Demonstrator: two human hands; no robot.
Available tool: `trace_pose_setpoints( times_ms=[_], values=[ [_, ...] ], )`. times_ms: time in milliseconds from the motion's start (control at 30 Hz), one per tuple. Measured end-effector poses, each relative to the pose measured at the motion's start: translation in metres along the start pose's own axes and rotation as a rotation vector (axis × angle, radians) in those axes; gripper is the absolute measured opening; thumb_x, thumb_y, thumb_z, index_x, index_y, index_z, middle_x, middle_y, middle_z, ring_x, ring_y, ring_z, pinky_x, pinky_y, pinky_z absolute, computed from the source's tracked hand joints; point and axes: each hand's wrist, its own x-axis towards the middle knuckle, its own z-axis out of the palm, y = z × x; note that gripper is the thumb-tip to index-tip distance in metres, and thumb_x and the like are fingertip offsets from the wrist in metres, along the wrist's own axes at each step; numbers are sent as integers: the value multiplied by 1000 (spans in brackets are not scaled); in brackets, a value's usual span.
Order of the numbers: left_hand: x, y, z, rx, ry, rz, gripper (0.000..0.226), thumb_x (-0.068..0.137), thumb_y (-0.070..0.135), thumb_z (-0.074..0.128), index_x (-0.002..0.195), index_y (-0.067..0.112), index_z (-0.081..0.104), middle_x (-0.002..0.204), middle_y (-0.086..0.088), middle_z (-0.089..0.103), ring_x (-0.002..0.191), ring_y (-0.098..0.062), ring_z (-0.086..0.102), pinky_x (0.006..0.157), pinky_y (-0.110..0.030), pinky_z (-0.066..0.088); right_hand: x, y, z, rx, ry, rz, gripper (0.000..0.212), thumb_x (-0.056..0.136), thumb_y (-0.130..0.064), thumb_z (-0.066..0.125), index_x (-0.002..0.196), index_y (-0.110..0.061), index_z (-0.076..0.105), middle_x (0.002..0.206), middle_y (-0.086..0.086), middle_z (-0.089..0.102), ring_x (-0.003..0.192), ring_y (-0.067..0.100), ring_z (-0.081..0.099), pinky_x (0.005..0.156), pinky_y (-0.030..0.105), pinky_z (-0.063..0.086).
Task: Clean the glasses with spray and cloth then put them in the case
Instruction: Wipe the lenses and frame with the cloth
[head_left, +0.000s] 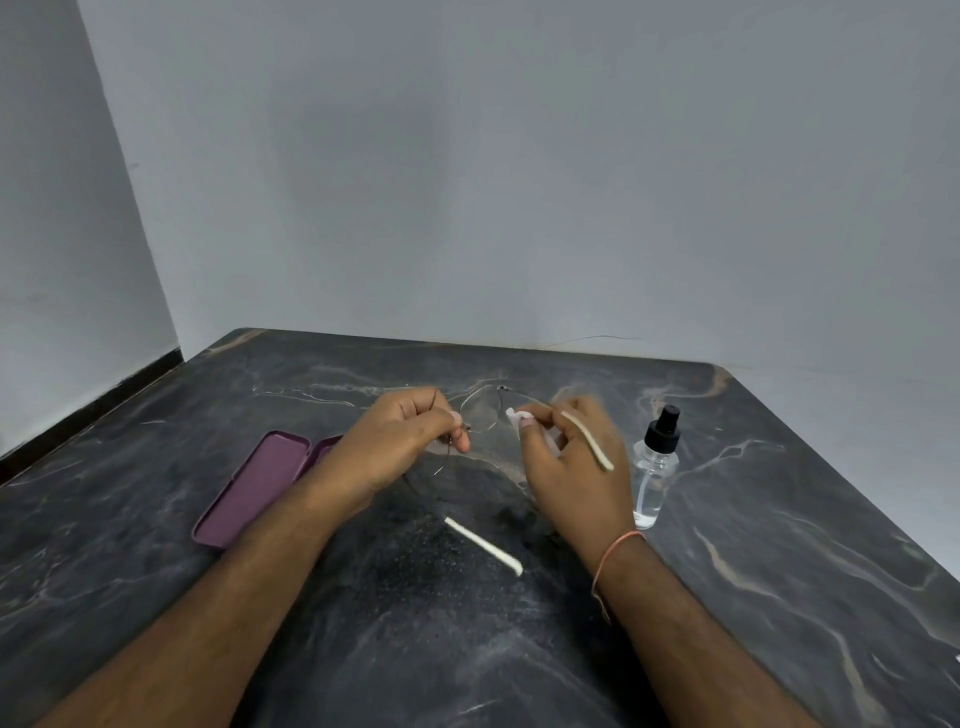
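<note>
Temple tip: the glasses' (480, 410) pale arm end (484, 546) hangs nearest, above the tabletop (779, 597).
Left grip (400, 441): pinches the frame's hinge, steadying it.
Right grip (566, 457): pinches a white cloth (519, 417), seemingly on the lens; blurred.
Case (254, 488): open, ready, left.
Spray bottle (655, 467): right, no readable label.

A dark marble-patterned table (779, 571), streaked with pale veins, stands pushed into the corner of two grey walls. On its left part lies a purple glasses case (249, 488), opened flat with its inside facing up (its right half is mostly hidden behind a forearm). On the right stands a clear spray bottle (652, 475) with a black pump top, upright, a low level of liquid showing inside it.
</note>
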Motion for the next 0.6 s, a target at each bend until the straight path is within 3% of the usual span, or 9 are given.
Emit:
trace_pose_setpoints(
  times_ms=[100,167,233,333,367,433,500,600],
  values=[
    [-3,0,-13,118,-78,-2,26,108,14,61,88,5,75,92,-1,85,93,-6,77,82,-1,46,4,0,-1,80,-61,135,22,100,-29,72,85,-45,71,100,-16,65,92,-6,62,72,5,42],
    [-5,3,-19,150,-113,-9,26,109,15,61,89,4,74,94,-1,84,98,-8,78,85,-3,47,7,2,-1,226,-88,258,12,103,-29,71,98,-36,80,108,-6,75,98,5,69,84,20,55],
    [-6,5,-25,195,-150,10,25,109,13,61,89,4,73,93,-2,83,97,-11,78,92,-16,51,7,2,-2,421,-101,398,13,105,-24,69,109,-26,82,109,6,79,101,23,75,85,37,62],
    [-8,2,-32,338,-228,33,23,107,15,65,86,15,76,95,-2,82,101,-34,76,98,-52,58,8,0,-5,568,-115,519,13,106,-21,68,105,-28,80,109,5,80,95,21,73,68,28,57],
    [-9,2,-32,376,-253,28,23,106,19,67,85,20,76,96,-1,82,102,-38,75,99,-57,57,8,-1,-6,594,-123,534,13,106,-21,69,104,-28,80,107,1,80,93,17,73,63,23,56],
    [-10,0,-31,445,-279,37,21,105,25,70,85,25,75,96,5,80,99,-27,76,96,-53,58,8,-2,-7,641,-136,546,13,106,-20,70,102,-27,81,101,-4,79,85,9,73,57,16,54],
    [-9,-3,-27,537,-280,64,21,104,32,72,83,29,73,91,13,78,94,-8,73,93,-39,53,8,-3,-7,674,-143,535,14,104,-19,72,101,-27,82,95,-6,80,76,2,74,57,15,54],
    [-8,-6,-20,691,-268,97,19,101,40,72,83,34,74,90,16,78,92,-4,72,100,-36,51,7,-4,-5,688,-140,495,13,103,-21,74,102,-29,85,99,-5,83,81,4,75,61,18,56]
  ],
)
